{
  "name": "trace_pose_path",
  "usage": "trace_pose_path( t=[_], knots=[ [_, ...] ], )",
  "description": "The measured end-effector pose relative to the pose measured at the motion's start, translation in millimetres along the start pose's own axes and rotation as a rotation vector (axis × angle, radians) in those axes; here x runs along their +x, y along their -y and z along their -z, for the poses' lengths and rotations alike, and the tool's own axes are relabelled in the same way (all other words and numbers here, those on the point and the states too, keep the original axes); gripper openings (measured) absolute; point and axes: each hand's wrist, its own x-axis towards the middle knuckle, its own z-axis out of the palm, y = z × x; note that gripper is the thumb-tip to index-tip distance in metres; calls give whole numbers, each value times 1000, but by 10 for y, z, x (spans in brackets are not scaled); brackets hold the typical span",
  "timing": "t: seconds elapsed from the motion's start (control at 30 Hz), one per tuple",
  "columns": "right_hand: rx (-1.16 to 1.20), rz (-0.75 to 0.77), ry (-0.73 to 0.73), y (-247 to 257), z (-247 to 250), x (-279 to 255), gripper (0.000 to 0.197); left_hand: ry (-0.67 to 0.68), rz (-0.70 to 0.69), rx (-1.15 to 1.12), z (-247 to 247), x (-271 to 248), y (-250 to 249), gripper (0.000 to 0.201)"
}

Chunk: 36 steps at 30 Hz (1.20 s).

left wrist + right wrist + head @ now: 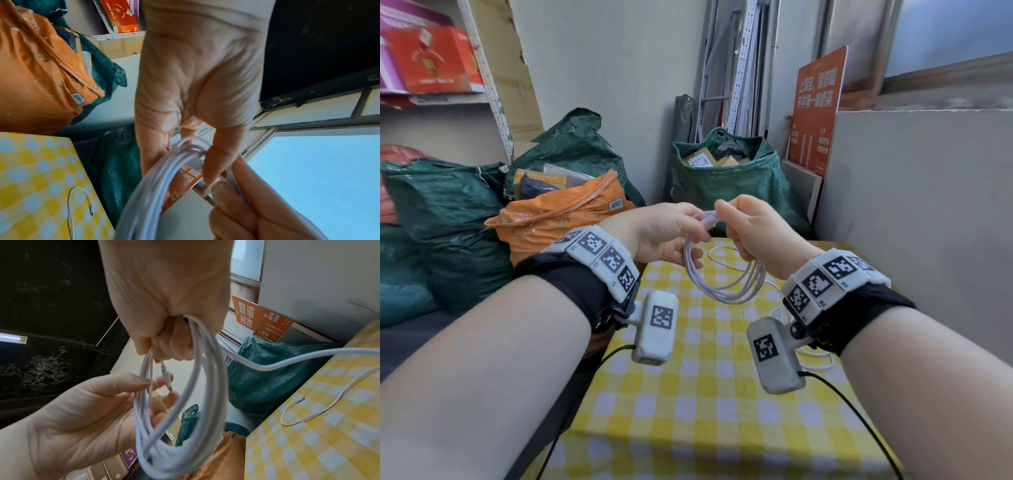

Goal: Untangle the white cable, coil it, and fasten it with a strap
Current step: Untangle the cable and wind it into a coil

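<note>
The white cable [722,297] hangs as a coil of several loops above the yellow checked table [688,394]. My right hand [726,222] grips the top of the coil [164,460] in a fist [164,350]; a plug end [166,378] sticks out below it. My left hand [700,222] pinches the strands beside it, thumb on one side and fingers on the other [156,384]. From the left wrist view the thumb presses on the loops [152,186]. A thin white tie [298,412] lies looped on the cloth [78,204]. One cable tail [287,360] trails off to the table.
Left of the table stand an orange sack [558,212] and green sacks [441,212]. Behind its far edge is another green sack [722,178] full of parcels, and an orange sign [818,106] leans there. A grey wall [928,205] runs along the right. Loose white cable [815,356] lies under my right wrist.
</note>
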Motion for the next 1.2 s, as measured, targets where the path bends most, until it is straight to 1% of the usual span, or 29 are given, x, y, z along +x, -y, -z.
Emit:
trace_pose_path(
  t=[0.07, 0.1, 0.17, 0.2, 0.23, 0.27, 0.3, 0.37, 0.43, 0.53, 0.6, 0.73, 0.87, 1.0, 1.1, 1.2],
  knots=[
    [-33, 4, 22, 13, -6, -2, 26, -25, -22, 128, 7, -9, -35, 40],
    [-46, 11, 33, 16, -12, 0, 26, -14, -28, 221, -15, -21, -60, 35],
    [-61, 37, 41, 20, -25, 4, 22, 16, -49, 343, -75, -49, -97, 10],
    [-48, 44, 37, 21, -23, 6, 19, 22, -63, 347, -93, -58, -104, 7],
    [-13, 46, 32, 22, -10, 4, 16, 20, -78, 315, -92, -45, -91, 18],
    [31, 43, 29, 18, 8, 1, 14, 28, -83, 232, -95, -42, -84, 24],
    [72, 36, 29, 6, 31, 0, 14, 41, -99, 131, -81, -32, -74, 24],
    [138, 0, 49, -27, 85, -10, 19, 52, -130, -52, -50, -39, -62, 13],
    [226, -81, 97, -54, 128, -9, 28, 45, -139, -169, -14, -48, -45, 14],
    [428, -219, 181, -68, 172, -18, 37, 39, -156, -234, 3, -72, -17, 30],
    [541, -257, 205, -64, 203, -24, 38, 45, -158, -261, 4, -94, -15, 31],
    [689, -266, 230, -46, 241, -25, 34, 31, -133, -355, 35, -76, 47, 37],
    [701, -261, 193, -27, 264, 4, 35, 36, -153, -474, -5, -59, 96, 36],
    [698, -276, 85, -37, 252, 33, 33, 45, -164, -450, -48, -49, 59, 33],
    [664, -273, 30, -42, 253, 29, 30, 87, -117, -359, -43, -70, 30, 29],
    [557, -224, 17, -56, 259, 17, 24, 114, -51, -263, -41, -98, -1, 27]
  ],
)
